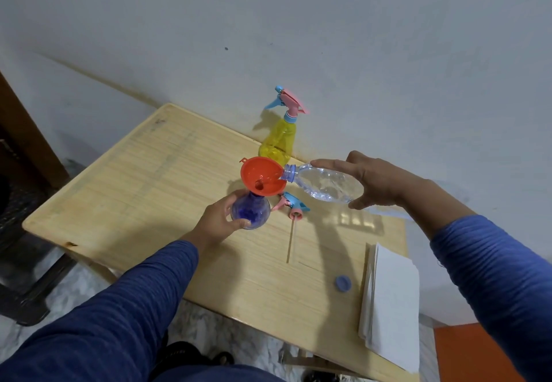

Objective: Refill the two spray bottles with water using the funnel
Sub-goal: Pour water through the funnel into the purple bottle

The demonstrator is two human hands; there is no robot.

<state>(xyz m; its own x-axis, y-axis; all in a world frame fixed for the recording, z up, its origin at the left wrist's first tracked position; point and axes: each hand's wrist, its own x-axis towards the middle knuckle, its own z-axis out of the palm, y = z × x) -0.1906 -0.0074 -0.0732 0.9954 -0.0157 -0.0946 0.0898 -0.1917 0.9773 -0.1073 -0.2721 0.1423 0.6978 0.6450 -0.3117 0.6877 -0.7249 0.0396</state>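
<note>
While tipped nearly level, clear water bottle (325,183) held by right hand (378,181), fingers (327,164) curled over its body, thumb beneath, mouth at rim of orange funnel (261,178). Funnel seated in neck of blue spray bottle (251,209), upright on table (143,184), gripped by left hand (219,221), fingers wrapped round it. Removed spray head (294,205) with dip tube lying just right of blue bottle. Yellow spray bottle (279,139), head on, upright behind funnel by wall. Blue cap (343,283) beside white paper stack (391,304) at table's near right.
</note>
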